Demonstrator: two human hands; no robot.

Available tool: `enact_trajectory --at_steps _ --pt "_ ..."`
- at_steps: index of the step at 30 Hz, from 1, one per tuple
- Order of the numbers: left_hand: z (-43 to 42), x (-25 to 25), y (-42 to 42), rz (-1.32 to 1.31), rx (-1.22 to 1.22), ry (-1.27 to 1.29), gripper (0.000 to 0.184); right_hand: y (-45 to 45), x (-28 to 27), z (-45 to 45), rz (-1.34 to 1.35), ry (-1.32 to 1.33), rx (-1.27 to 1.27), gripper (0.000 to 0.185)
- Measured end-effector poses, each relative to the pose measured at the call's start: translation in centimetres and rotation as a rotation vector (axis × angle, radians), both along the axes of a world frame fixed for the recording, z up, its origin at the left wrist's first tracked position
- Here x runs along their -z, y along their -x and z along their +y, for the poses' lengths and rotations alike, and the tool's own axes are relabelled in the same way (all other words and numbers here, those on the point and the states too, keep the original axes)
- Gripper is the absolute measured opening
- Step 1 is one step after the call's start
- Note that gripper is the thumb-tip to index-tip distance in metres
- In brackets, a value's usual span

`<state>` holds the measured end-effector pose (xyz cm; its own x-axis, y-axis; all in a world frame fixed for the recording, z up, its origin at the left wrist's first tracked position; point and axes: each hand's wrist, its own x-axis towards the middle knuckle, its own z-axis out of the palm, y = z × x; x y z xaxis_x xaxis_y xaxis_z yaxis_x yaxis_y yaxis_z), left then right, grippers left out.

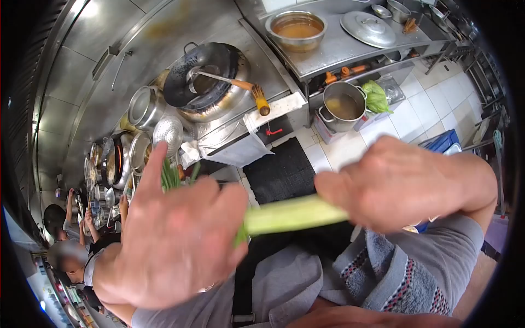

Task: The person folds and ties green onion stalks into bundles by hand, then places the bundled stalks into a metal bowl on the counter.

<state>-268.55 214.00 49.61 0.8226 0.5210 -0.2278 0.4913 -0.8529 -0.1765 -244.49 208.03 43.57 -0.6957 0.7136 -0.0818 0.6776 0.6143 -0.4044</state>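
"Between both hands in the head view, what is held?"
"A pale green stalk (295, 215), gripped at one end by the curled fingers of the right hand (383, 183), at the other by the left hand (180, 240), whose index finger is extended."
"How is it best handled?"
"With light, even pressure, so that bruising is avoided."
"Any labels?"
"No brand or writing can be read."

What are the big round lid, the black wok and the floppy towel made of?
The lid looks like silvery metal, perhaps aluminum, with a soft shine. The wok seems to be dark metal, maybe iron, blackened inside. The towel looks like fuzzy woven cloth, perhaps cotton, with a patterned edge.
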Motion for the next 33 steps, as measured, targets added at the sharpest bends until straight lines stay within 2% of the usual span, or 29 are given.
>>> enact_trajectory --at_steps 5,6,9,10,12,13,15,19,21,23,25,27,29,31,33 --pt "2.3 2.2 0.2 -0.094 0.092 -0.073 0.023 0.4 1.3 2.2 -0.019 -0.05 0.127 0.019" --pt "3.1 2.9 -0.1 -0.094 0.091 -0.073 0.023 0.4 2.3 3.0 -0.036 -0.126 0.156 0.022" --pt "6.9 4.9 -2.9 0.127 -0.191 -0.011 0.026 -0.3 7.0 7.3 -0.052 -0.527 0.185 0.035" --pt "8.0 5.5 -4.2 0.2 -0.297 0.037 0.029 -0.1 8.2 8.5 -0.053 -0.53 0.184 0.035" --pt "10.6 7.5 -5.1 0.151 -0.26 0.107 0.035 0.8 10.0 10.8 0.075 -0.665 0.166 0.043" --pt "12.0 9.0 -5.2 0.153 -0.258 0.104 0.035 1.5 10.8 11.8 0.077 -0.668 0.169 0.043" --pt "15.2 12.1 -5.3 -0.081 -0.162 0.295 0.042 2.8 12.4 13.8 -0.067 -0.435 0.416 0.036" --pt "18.7 17.6 -7.5 -0.097 -0.235 0.452 0.045 1.6 18.0 18.9 -0.145 -0.508 0.512 0.033" --pt "18.1 20.8 -9.3 -0.187 -0.416 0.485 0.044 0.3 21.9 20.2 -0.078 -0.583 0.523 0.027" --pt "17.0 25.4 -10.7 -0.32 -0.369 0.51 0.041 -1.3 26.1 19.8 -0.027 -0.567 0.495 0.027" --pt "14.5 29.3 -12.0 -0.433 -0.505 0.55 0.041 -2.6 30.7 18.9 0.018 -0.516 0.522 0.026" --pt "12.9 32.9 -12.6 -0.406 -0.633 0.596 0.042 -3.2 34.8 17.5 0.095 -0.407 0.558 0.024" --pt "12.1 35.6 -12.6 -0.368 -0.626 0.668 0.05 -3.0 37.8 16.2 0.118 -0.34 0.64 0.02" --pt "11.3 35.3 -12.5 -0.204 -0.592 0.683 0.054 -2.5 39.7 15.5 0.175 -0.328 0.662 0.018" --pt "10.5 35.0 -11.9 -0.179 -0.678 0.641 0.051 -1.7 40.8 15.7 0.167 -0.334 0.707 0.015"
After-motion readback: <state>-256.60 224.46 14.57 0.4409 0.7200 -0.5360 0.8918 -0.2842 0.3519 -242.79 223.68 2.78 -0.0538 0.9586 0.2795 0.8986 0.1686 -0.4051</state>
